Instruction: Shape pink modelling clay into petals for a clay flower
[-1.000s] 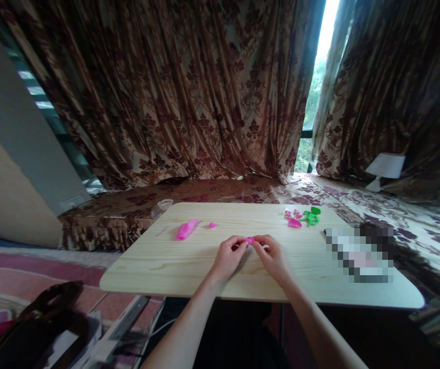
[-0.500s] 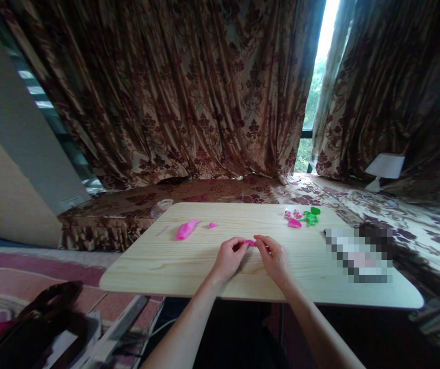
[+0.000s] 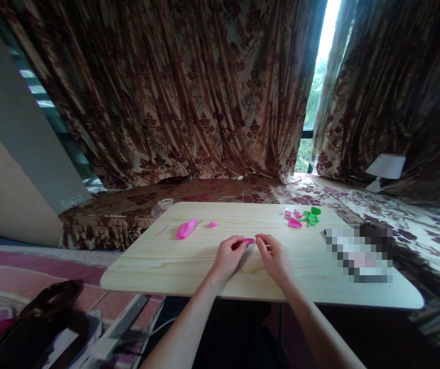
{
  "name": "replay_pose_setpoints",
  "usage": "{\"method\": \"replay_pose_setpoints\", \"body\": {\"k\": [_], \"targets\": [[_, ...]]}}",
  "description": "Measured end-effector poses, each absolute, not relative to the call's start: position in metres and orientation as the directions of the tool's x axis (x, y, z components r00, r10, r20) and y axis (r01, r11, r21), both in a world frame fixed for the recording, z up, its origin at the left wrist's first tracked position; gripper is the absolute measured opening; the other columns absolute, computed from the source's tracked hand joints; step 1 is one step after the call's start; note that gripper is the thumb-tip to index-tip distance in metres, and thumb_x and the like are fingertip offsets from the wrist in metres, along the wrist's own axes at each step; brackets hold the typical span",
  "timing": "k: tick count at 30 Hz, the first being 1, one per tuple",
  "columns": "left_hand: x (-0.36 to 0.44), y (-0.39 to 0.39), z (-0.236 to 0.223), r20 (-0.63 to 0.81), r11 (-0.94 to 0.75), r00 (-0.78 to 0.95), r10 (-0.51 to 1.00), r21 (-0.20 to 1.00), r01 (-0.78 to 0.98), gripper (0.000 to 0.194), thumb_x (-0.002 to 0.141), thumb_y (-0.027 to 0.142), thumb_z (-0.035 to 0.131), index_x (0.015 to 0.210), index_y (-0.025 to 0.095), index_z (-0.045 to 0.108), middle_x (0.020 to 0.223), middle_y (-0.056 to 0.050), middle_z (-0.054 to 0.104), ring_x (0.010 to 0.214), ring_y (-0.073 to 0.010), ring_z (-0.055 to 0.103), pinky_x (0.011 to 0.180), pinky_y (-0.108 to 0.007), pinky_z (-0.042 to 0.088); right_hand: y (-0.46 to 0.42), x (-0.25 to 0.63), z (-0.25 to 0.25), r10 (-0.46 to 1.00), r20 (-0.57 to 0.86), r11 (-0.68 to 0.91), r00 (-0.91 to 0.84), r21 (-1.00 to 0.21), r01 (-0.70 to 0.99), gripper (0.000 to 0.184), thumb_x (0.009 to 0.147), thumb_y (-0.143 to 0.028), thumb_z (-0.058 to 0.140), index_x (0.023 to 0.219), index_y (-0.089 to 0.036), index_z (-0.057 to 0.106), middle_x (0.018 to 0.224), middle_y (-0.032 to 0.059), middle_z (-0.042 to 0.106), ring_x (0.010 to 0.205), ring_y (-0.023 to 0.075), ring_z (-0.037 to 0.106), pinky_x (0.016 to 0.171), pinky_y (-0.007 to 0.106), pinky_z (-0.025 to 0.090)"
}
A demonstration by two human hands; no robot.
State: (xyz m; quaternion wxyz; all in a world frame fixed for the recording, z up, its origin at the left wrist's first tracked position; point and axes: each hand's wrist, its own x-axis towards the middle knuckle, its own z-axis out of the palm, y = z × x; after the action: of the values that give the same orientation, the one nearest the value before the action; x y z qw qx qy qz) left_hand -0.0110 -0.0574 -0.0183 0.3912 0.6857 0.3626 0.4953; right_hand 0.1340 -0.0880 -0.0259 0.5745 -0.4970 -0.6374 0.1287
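Note:
Between thumb and finger of my left hand [image 3: 230, 254] is a small flattened piece of pink modelling clay [image 3: 249, 241]. My right hand [image 3: 271, 254] is just to its right, thumb and fingers slightly apart, with nothing visible in them. A larger pink clay lump [image 3: 186, 229] lies on the wooden table [image 3: 158, 271] at the left. Near it sits a small pink bit [image 3: 212, 224]. At the table's far right are a pink petal-like piece [image 3: 294, 223], green leaf-like pieces [image 3: 312, 219] and small pink-and-white pieces [image 3: 293, 213].
A blurred-out flat object [image 3: 358, 256] lies on the table's right side. Beyond the table, a white lamp [image 3: 385, 168] stands on the patterned ledge at right. A clear plastic container or bag [image 3: 162, 207] rests behind the far left corner. Dark bag-like things [image 3: 46, 323] are at lower left.
My right fingers have come slightly away from the pink clay piece, and more of it shows. My left hand keeps its grip in nearly the same place.

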Motion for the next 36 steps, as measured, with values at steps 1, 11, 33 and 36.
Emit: {"method": "replay_pose_setpoints", "body": {"k": [1,11,33,36], "targets": [[-0.0113,-0.0577,-0.0177,0.395,-0.429,0.242,0.886,0.897,0.107,0.023,0.077,0.032,0.057,0.086,0.016,0.069,0.083,-0.006,0.07,0.078,-0.0179,0.061,0.073,-0.028,0.045,-0.0876,0.1334,-0.0265,0.781,0.605,0.471,0.155,-0.734,0.49,0.022,0.087,-0.033,0.047,0.089,-0.02,0.065,0.083,0.0045,0.066,0.074,0.0159,0.061,0.061,0.025,0.049],[-0.0096,-0.0596,-0.0165,0.386,-0.415,0.247,0.889,0.907,0.075,0.021,0.074,0.03,0.059,0.085,0.015,0.068,0.082,-0.004,0.069,0.075,-0.0164,0.061,0.072,-0.027,0.046,-0.0879,0.1343,-0.0289,0.777,0.616,0.472,0.129,-0.707,0.527,0.018,0.085,-0.031,0.052,0.076,-0.02,0.064,0.072,0.0022,0.062,0.065,0.0148,0.058,0.061,0.026,0.048],[-0.0089,-0.0573,-0.0215,0.347,-0.376,0.278,0.896,0.925,0.058,0.015,0.073,0.027,0.06,0.08,0.015,0.065,0.073,-0.003,0.066,0.068,-0.0138,0.06,0.067,-0.025,0.045,-0.0899,0.1326,-0.027,0.774,0.629,0.508,0.073,-0.686,0.521,0.013,0.083,-0.022,0.052,0.082,-0.022,0.066,0.079,0.0026,0.063,0.072,0.015,0.06,0.062,0.026,0.05],[-0.0094,-0.0575,-0.0209,0.351,-0.378,0.264,0.898,0.924,0.059,0.014,0.073,0.027,0.059,0.077,0.015,0.065,0.072,-0.002,0.066,0.068,-0.014,0.059,0.067,-0.025,0.045,-0.0921,0.1326,-0.0242,0.77,0.634,0.514,0.066,-0.679,0.525,0.014,0.083,-0.022,0.053,0.079,-0.021,0.066,0.08,0.0032,0.063,0.074,0.0156,0.06,0.062,0.026,0.05]]}}
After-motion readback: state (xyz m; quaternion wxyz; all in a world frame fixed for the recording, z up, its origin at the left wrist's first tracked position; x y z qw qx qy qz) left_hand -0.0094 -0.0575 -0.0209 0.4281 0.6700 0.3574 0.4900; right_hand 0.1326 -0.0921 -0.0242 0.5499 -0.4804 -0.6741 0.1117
